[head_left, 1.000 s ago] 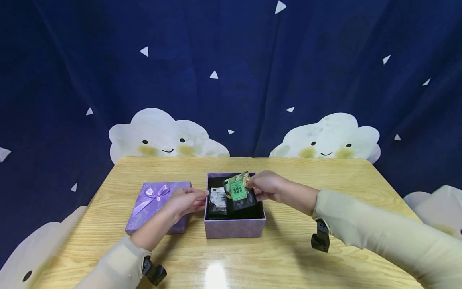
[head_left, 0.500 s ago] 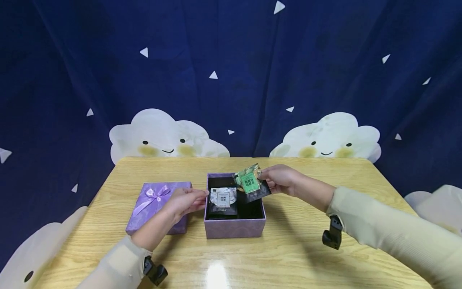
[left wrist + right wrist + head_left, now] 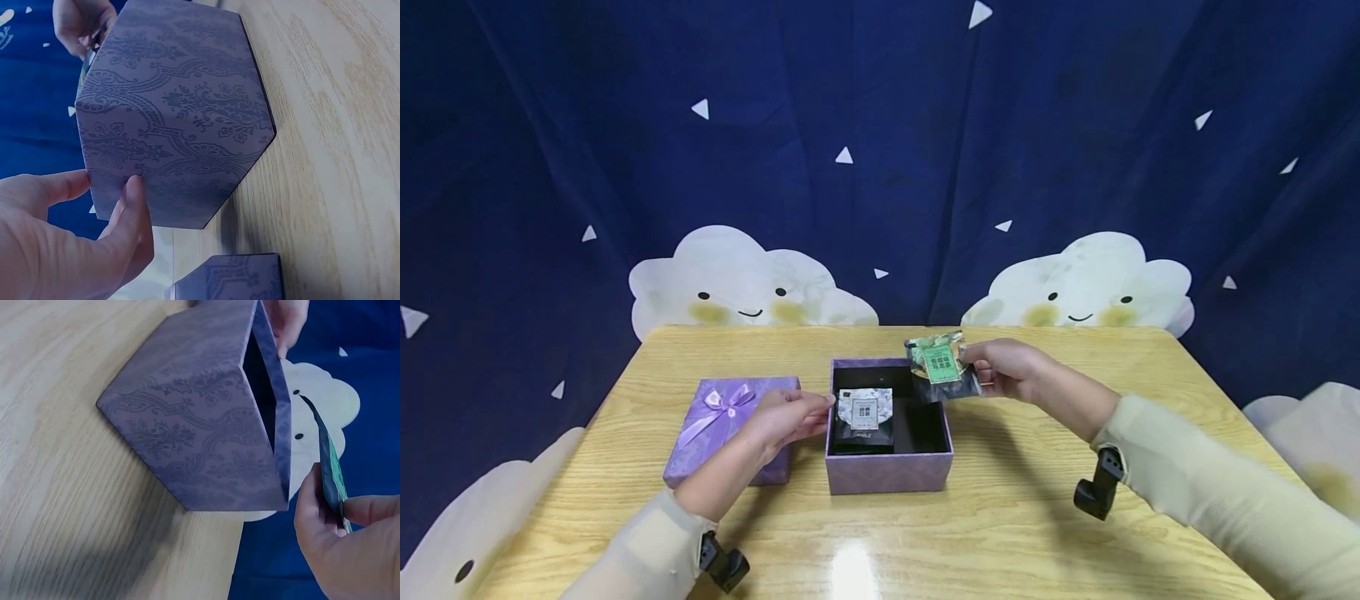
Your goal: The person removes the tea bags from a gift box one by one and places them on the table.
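My right hand (image 3: 1011,367) pinches the edge of a black tea sachet (image 3: 942,365) with a green label, held above the right rim of an uncovered purple box (image 3: 889,473). In the right wrist view the sachet (image 3: 331,462) appears nearly edge-on between thumb and fingers. My left hand (image 3: 786,418) holds the box by its left wall; in the left wrist view the thumb of that hand (image 3: 69,244) meets the rim and the other fingers touch the outside. Inside the box, on the left, lies another tea sachet (image 3: 863,412) with a white label. Anything beneath it is hidden.
A purple lid (image 3: 718,425) with a ribbon bow lies left of the box, partly behind my left forearm. All of it rests on a wooden table (image 3: 1000,517). A dark blue curtain (image 3: 880,167) with cloud prints hangs behind the table's far edge.
My right hand has lifted the green-labelled sachet up and to the right, out of the box, uncovering the white-labelled sachet and the black box floor. My left hand has stayed put.
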A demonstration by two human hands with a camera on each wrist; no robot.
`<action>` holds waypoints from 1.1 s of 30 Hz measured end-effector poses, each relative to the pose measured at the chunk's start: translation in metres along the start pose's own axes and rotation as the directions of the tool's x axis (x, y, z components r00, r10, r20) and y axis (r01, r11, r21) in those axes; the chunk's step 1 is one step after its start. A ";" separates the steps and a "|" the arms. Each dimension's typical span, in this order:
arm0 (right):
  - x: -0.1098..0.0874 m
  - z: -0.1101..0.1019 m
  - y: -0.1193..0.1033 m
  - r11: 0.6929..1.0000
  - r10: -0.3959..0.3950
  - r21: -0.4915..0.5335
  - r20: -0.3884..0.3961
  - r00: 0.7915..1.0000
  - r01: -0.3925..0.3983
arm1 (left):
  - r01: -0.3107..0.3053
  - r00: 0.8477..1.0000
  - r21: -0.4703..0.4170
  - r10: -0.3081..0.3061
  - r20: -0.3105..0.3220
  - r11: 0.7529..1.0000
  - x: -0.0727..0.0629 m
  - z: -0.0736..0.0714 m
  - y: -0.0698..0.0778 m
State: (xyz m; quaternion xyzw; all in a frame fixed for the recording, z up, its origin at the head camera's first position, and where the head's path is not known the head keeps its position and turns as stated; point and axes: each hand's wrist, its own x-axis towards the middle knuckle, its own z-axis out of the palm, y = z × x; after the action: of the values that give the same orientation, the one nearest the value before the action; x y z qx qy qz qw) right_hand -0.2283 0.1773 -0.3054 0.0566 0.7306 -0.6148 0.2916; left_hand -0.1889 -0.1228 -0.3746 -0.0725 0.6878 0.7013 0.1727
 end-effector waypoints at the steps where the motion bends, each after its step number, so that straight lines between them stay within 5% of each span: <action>1: 0.001 -0.002 0.001 1.000 0.001 0.012 0.002 1.000 -0.001 | -0.001 1.000 0.000 0.001 0.001 1.000 0.000 0.000 0.000; 28: 0.037 -0.051 0.020 0.960 0.048 0.275 -0.008 0.999 -0.044 | 0.001 1.000 0.017 -0.001 0.004 1.000 0.002 -0.001 0.001; 33: 0.064 -0.066 0.037 0.971 0.043 0.237 -0.032 0.999 -0.034 | 0.012 1.000 0.010 -0.012 -0.002 1.000 0.001 0.000 0.001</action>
State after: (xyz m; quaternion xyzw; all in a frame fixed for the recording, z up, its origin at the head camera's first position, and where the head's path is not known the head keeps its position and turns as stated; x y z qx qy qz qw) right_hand -0.2883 0.2296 -0.3639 0.1166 0.6561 -0.6905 0.2811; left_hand -0.1901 -0.1225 -0.3742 -0.0764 0.6908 0.6970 0.1767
